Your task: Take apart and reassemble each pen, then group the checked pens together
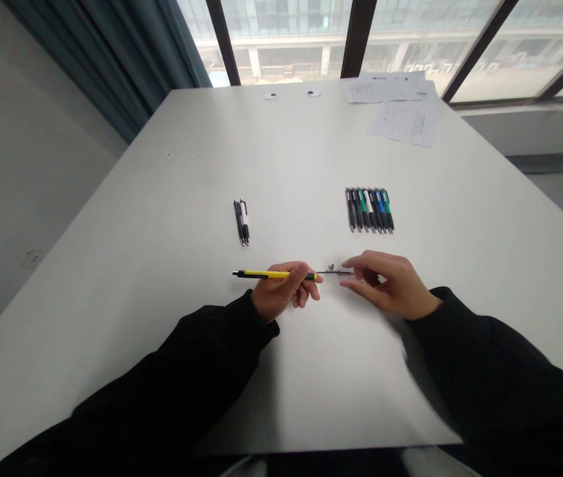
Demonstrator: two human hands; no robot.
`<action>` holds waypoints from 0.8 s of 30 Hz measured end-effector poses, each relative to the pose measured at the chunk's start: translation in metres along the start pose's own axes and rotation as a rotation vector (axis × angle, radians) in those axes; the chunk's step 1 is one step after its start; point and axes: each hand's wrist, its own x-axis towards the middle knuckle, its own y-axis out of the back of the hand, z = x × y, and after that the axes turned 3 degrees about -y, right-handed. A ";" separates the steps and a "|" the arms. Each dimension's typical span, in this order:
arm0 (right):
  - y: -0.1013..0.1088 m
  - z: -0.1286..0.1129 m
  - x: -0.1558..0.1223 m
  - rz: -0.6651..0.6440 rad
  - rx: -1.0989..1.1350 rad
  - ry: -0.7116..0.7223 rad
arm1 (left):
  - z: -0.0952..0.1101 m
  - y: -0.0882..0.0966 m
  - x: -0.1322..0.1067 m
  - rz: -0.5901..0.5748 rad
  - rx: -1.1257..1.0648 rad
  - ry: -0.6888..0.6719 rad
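My left hand (pixel 286 286) is closed around a yellow pen barrel (pixel 261 274) with black ends, held level with its clicker to the left. From the barrel's right end a thin dark refill (pixel 328 272) sticks out toward my right hand (pixel 385 281). There the thumb and forefinger are spread, one on each side of the refill's far end, with a gap between them. Whether the curled fingers behind touch the refill I cannot make out. Just behind the refill a small metallic piece (pixel 331 267), perhaps a pen tip, lies on the table.
Two pens (pixel 242 222) lie side by side on the white table (pixel 137 265), left of centre. To the right, several pens (pixel 369 211) form a row. Papers (pixel 403 119) and two small white pieces with dark marks (pixel 314 93) are near the window edge.
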 end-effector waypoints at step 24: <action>0.015 0.009 -0.011 -0.049 0.185 -0.144 | -0.004 0.031 0.000 0.096 0.261 -0.208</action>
